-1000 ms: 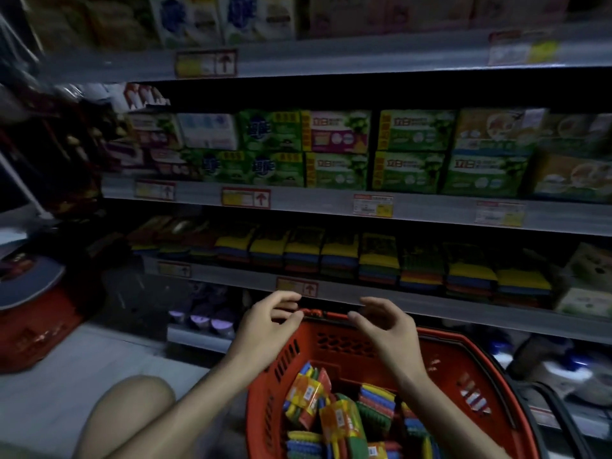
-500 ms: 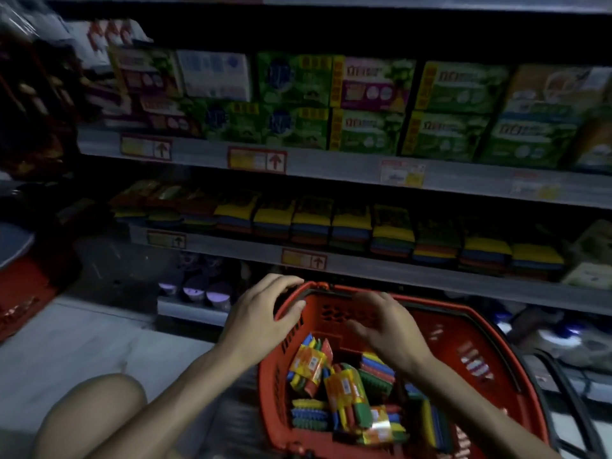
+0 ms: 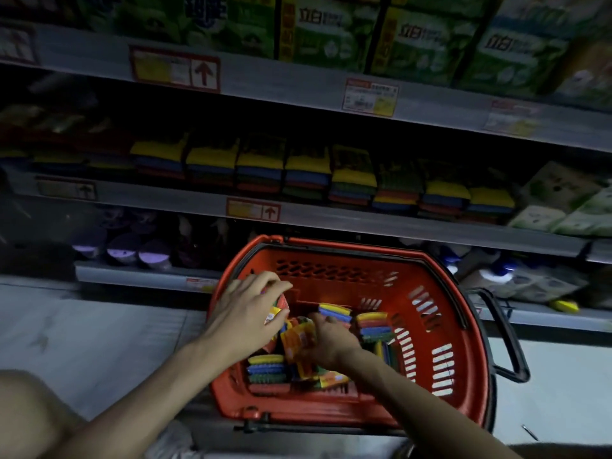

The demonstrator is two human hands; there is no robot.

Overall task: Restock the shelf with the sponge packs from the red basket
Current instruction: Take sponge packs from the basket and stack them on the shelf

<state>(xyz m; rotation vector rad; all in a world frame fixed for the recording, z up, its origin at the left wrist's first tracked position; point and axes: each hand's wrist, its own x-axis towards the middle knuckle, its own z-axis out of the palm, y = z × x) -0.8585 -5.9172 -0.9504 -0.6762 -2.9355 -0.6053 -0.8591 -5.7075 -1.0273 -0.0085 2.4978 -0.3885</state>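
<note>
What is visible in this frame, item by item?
Grey metal shelves: three tiers, grey, behind the basket.
Red plastic basket: one, red with a black handle, in front of the shelves.
Multicoloured sponge packs: several, yellow, blue, green and red, inside the basket.
Shelved sponge stacks: a row, same colours, middle tier.
Green printed cartons: several, green, top tier.
Price labels: several, red, yellow and white, on the tier edges.
Purple-lidded tubs: a few, purple, lowest tier, left.
Left hand: grips a pack at the basket's left.
Right hand: grips an orange-labelled pack mid-basket.

Both hands are off the rim now and down inside the red basket (image 3: 364,250). The left hand (image 3: 246,314) curls round a sponge pack (image 3: 277,309), and the right hand (image 3: 332,341) grips an orange-labelled pack (image 3: 299,339).
</note>
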